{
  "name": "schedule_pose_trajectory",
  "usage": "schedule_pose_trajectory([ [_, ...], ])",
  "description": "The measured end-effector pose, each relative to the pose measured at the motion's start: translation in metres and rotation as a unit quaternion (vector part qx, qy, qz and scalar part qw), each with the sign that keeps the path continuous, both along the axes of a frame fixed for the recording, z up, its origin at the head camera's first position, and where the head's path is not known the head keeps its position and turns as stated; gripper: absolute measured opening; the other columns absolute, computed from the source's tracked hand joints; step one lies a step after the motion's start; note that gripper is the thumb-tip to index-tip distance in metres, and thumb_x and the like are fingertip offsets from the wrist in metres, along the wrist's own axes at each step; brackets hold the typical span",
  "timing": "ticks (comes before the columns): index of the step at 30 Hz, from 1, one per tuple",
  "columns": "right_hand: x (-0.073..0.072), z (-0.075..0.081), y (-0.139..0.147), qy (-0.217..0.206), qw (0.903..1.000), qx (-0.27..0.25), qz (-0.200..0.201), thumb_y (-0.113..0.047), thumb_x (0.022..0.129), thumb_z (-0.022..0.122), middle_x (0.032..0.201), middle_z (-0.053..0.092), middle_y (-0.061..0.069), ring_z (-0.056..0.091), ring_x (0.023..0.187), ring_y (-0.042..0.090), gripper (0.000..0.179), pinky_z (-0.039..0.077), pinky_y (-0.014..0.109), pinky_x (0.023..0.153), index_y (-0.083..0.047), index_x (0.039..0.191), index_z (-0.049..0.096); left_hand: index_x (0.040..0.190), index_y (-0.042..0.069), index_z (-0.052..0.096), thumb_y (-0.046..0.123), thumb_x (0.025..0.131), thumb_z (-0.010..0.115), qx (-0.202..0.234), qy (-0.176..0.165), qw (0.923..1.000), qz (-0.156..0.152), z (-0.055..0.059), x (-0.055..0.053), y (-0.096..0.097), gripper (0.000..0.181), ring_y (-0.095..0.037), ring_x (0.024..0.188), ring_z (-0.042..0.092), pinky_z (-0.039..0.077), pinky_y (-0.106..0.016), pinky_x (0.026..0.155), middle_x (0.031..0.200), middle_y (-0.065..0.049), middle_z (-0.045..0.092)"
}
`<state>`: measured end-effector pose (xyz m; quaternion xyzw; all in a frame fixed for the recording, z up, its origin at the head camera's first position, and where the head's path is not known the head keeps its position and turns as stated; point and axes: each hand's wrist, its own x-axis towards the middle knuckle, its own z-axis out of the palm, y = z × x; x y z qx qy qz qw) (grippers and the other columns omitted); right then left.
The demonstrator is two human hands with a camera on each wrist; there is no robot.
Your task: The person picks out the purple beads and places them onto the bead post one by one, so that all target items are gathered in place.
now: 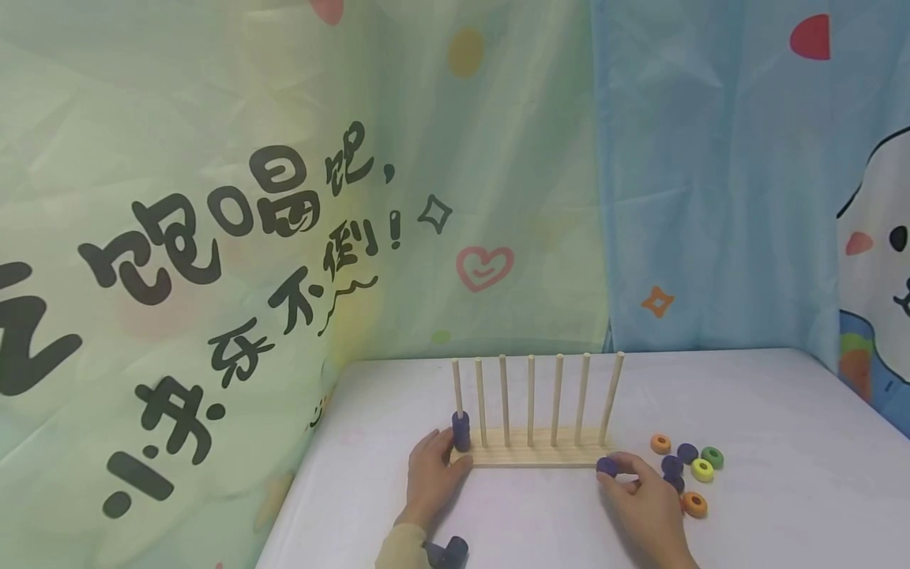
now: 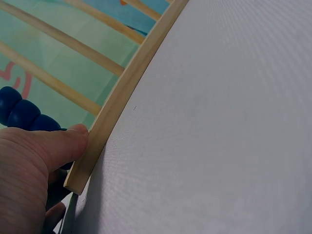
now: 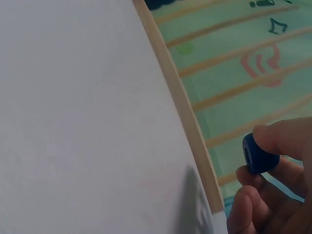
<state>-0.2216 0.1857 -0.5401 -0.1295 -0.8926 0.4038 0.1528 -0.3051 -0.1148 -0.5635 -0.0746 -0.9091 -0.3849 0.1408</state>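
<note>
A wooden peg rack [image 1: 535,457] with several upright pegs stands on the table. Dark blue beads [image 1: 461,431] are stacked on its leftmost peg. My left hand [image 1: 435,472] grips the rack's left end; in the left wrist view the thumb [image 2: 73,141] lies against the base beside the stack, while the other fingers are mostly hidden. Between the thumb and fingers of my right hand [image 1: 647,506], a dark blue bead [image 3: 258,155] is pinched near the base's right end, its hole visible in the right wrist view. The other pegs carry no beads.
Loose beads lie right of the rack: orange [image 1: 660,443], dark blue [image 1: 687,453], green [image 1: 712,457] and yellow [image 1: 702,470]. Some are partly behind the right hand. The white table [image 1: 547,521] meets printed curtains [image 1: 498,197] at the back and left.
</note>
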Motion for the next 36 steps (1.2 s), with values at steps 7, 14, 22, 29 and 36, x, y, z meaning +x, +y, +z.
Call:
schedule_pose_trajectory([
  [7,0.001,-0.005,-0.024,0.003,0.9985,-0.032,0.044,-0.019,0.084,0.075,0.106,0.071,0.008,0.049,0.056,0.008,0.034,0.04,0.022,0.051,-0.01,0.116,0.066,0.13,0.007,0.061,0.029,0.082,0.075,0.004,-0.016,0.9999,0.001,0.001,-0.002,0.0,0.054,-0.035,0.132,0.046,0.03,-0.057,0.112,0.13,-0.01,0.063],
  [14,0.003,-0.01,-0.04,0.016,0.9964,-0.06,0.057,-0.014,0.081,0.078,0.103,0.071,0.009,0.05,0.051,0.006,0.035,0.042,0.021,0.048,-0.009,0.114,0.068,0.13,0.009,0.062,0.029,0.082,0.075,0.007,-0.015,0.9999,-0.001,0.0,-0.003,-0.001,0.053,-0.034,0.132,0.046,0.029,-0.056,0.113,0.129,-0.008,0.065],
  [22,0.003,-0.007,-0.051,-0.001,0.9939,-0.089,0.066,-0.015,0.082,0.078,0.105,0.07,0.007,0.053,0.056,0.006,0.035,0.044,0.02,0.051,-0.012,0.115,0.068,0.129,0.009,0.062,0.029,0.082,0.075,0.001,-0.007,1.0,-0.004,0.0,-0.004,-0.001,0.053,-0.034,0.131,0.047,0.031,-0.056,0.112,0.128,-0.008,0.065],
  [29,0.003,-0.005,-0.063,0.003,0.9887,-0.122,0.088,-0.013,0.081,0.078,0.105,0.07,0.007,0.055,0.054,0.007,0.033,0.046,0.02,0.051,-0.012,0.113,0.068,0.129,0.01,0.063,0.029,0.082,0.075,-0.002,-0.001,1.0,-0.008,-0.001,-0.006,-0.001,0.052,-0.034,0.131,0.048,0.031,-0.056,0.112,0.127,-0.007,0.066],
  [36,0.002,-0.004,-0.07,-0.011,0.9883,-0.123,0.09,-0.014,0.081,0.078,0.104,0.07,0.003,0.053,0.055,0.008,0.034,0.046,0.02,0.052,-0.015,0.113,0.069,0.129,0.014,0.063,0.03,0.082,0.076,0.002,-0.001,0.9999,-0.011,-0.003,-0.006,-0.001,0.051,-0.034,0.131,0.048,0.03,-0.057,0.112,0.127,-0.005,0.066],
])
